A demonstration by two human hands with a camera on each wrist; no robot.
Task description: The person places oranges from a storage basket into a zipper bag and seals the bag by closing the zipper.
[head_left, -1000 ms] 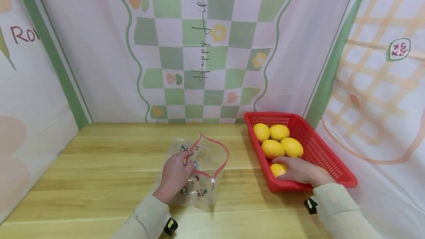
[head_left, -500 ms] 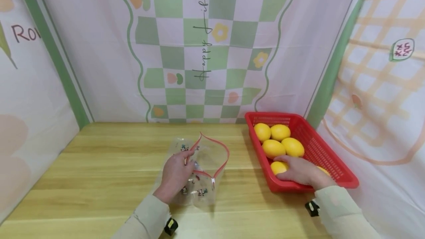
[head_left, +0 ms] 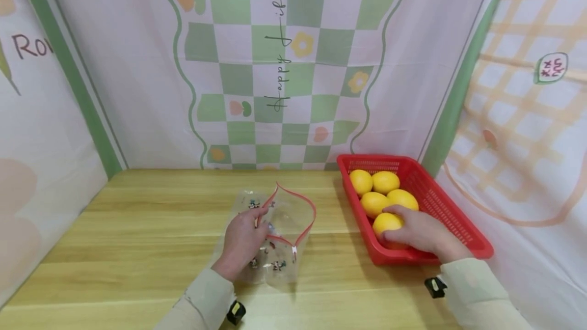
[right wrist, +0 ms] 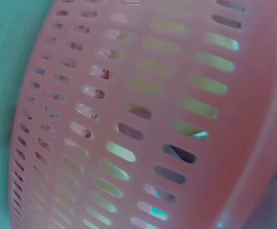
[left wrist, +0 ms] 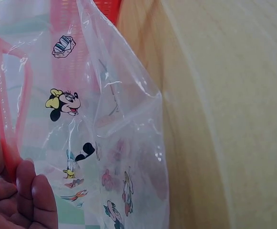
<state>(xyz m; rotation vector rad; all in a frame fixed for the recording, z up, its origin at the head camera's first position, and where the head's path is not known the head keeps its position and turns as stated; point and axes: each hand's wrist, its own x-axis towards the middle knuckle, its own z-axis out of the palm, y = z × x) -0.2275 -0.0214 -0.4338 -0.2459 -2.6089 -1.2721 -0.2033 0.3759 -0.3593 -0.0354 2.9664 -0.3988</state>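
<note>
My left hand [head_left: 243, 241] pinches the red zip edge of a clear plastic zip bag [head_left: 277, 268] printed with cartoon figures. The bag's mouth gapes wide towards the right, and its slider sits at the near end. In the left wrist view, thumb and fingers [left wrist: 28, 191] hold that red edge. Over the near end of a red basket [head_left: 474, 250], my right hand [head_left: 426, 233] grips a lemon [head_left: 387, 224], a smooth yellow oval fruit. Several other lemons [head_left: 361, 182] lie behind it in the basket. The right wrist view shows mostly the slotted basket wall [right wrist: 224, 157].
The wooden table [head_left: 114, 228] runs back to a curtain [head_left: 302, 90] with green checks. More printed cloth hangs at the left [head_left: 46, 141] and right [head_left: 527, 131]. The basket's raised rim stands around the right hand.
The right hand has risen slightly with the lemon, which now overlaps the ones behind. A lemon by the right wrist is now hidden. Left hand and bag stay put.
</note>
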